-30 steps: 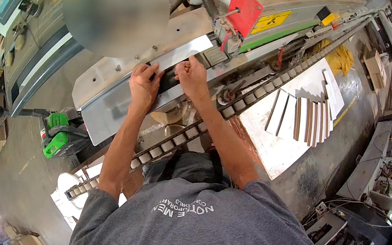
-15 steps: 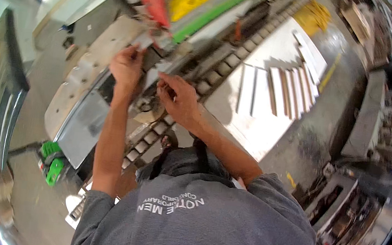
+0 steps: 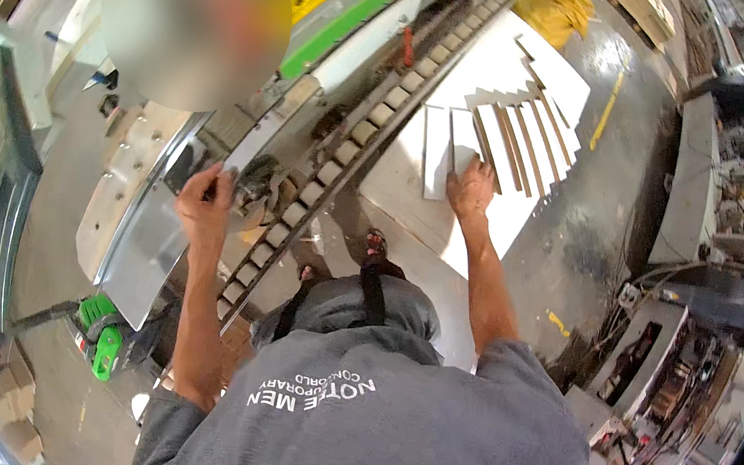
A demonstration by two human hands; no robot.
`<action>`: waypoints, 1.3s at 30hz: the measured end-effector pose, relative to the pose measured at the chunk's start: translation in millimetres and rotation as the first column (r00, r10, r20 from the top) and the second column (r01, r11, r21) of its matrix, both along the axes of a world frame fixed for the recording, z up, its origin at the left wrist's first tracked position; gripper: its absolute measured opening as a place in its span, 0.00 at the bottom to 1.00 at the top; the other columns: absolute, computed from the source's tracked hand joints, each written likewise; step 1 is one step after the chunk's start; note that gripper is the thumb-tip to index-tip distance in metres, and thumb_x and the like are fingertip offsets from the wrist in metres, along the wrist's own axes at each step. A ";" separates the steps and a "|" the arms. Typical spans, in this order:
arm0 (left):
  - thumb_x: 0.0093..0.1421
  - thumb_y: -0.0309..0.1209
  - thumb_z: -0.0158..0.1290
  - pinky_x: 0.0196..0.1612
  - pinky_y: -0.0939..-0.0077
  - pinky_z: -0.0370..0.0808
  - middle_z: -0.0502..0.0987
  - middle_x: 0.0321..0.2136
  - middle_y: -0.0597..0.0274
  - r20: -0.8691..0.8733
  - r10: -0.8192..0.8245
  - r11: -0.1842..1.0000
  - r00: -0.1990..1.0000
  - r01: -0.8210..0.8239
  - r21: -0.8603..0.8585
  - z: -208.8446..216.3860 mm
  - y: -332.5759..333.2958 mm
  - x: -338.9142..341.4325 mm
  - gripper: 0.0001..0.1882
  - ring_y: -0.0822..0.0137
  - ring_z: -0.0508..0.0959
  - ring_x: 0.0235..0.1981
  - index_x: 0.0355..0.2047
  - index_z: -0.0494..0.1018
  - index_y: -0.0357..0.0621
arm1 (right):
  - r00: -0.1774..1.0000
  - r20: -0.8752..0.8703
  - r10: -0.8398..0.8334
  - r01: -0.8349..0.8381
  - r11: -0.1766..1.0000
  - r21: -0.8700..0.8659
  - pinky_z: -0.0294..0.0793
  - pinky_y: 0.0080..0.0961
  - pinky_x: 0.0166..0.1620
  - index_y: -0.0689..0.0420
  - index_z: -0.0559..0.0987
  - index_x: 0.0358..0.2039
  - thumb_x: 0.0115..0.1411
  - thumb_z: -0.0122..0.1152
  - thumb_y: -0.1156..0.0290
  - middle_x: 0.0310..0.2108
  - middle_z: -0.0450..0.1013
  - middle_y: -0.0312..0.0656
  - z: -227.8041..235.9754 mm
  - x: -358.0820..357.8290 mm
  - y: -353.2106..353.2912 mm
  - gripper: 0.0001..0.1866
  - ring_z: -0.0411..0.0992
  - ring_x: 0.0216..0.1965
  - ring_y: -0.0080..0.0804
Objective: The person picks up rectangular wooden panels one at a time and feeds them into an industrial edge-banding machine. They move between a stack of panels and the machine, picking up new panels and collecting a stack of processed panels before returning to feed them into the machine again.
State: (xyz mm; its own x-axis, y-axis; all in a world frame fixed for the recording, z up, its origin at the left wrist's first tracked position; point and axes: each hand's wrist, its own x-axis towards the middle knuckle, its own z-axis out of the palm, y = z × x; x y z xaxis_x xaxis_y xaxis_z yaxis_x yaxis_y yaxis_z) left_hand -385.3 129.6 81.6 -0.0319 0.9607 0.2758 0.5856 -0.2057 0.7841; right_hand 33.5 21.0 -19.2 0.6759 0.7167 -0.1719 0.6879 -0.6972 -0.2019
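My right hand (image 3: 471, 189) has its fingers closed on the near end of a white strip (image 3: 465, 139). That strip lies beside several other white strips (image 3: 519, 144) with brown edges, spread on a large white panel (image 3: 388, 183). On the other side, my left hand (image 3: 205, 200) is raised near the machine's guide edge with its fingers pinched together. What it holds, if anything, is hidden. Just beyond its fingertips, a pale narrow strip (image 3: 257, 138) runs along the machine.
A conveyor track (image 3: 328, 172) of pale pads runs diagonally between my hands. The machine has a green band (image 3: 364, 17) and a metal side table (image 3: 146, 248). A green device (image 3: 99, 332) stands at the lower left. A blurred patch hides part of the far left.
My right hand has moved from the machine, across the conveyor, to the white strips on the panel. My left hand has come slightly nearer, and the view has shifted.
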 end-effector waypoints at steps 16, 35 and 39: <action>0.56 0.19 0.60 0.44 0.70 0.77 0.78 0.43 0.51 0.109 -0.356 0.931 0.928 0.342 0.127 33.2 -94.5 10.8 0.19 0.58 0.79 0.41 0.50 0.77 0.37 | -0.073 -0.882 0.466 0.361 0.836 0.413 0.81 0.27 0.39 0.65 0.72 0.48 0.62 0.66 0.64 0.39 0.75 0.45 124.4 -253.5 13.3 0.21 0.75 0.40 0.31; 0.48 0.28 0.67 0.48 0.63 0.73 0.76 0.41 0.54 -0.334 0.227 0.960 0.915 -0.153 0.235 9.7 -17.5 -150.6 0.20 0.53 0.74 0.42 0.44 0.82 0.46 | -0.117 -0.784 0.610 0.037 0.791 0.610 0.84 0.25 0.31 0.75 0.44 0.68 0.62 0.60 0.69 0.52 0.68 0.57 80.4 -392.7 118.4 0.45 0.76 0.38 0.31; 0.47 0.27 0.67 0.43 0.63 0.74 0.76 0.37 0.54 -0.202 0.278 0.943 0.939 -0.227 0.242 -2.8 -13.6 -157.0 0.19 0.54 0.75 0.36 0.42 0.82 0.44 | -0.093 -0.798 0.595 -0.002 0.802 0.598 0.83 0.23 0.29 0.78 0.44 0.67 0.61 0.59 0.68 0.49 0.70 0.55 76.4 -401.9 122.8 0.45 0.77 0.33 0.29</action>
State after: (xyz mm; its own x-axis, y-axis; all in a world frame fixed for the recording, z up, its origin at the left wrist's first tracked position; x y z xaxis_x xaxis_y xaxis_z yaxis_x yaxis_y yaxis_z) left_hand -542.3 116.0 78.8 -0.1767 0.8474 0.5006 0.7988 -0.1737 0.5760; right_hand -368.4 143.8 57.2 -0.2357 0.9668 -0.0988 -0.2632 -0.1613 -0.9511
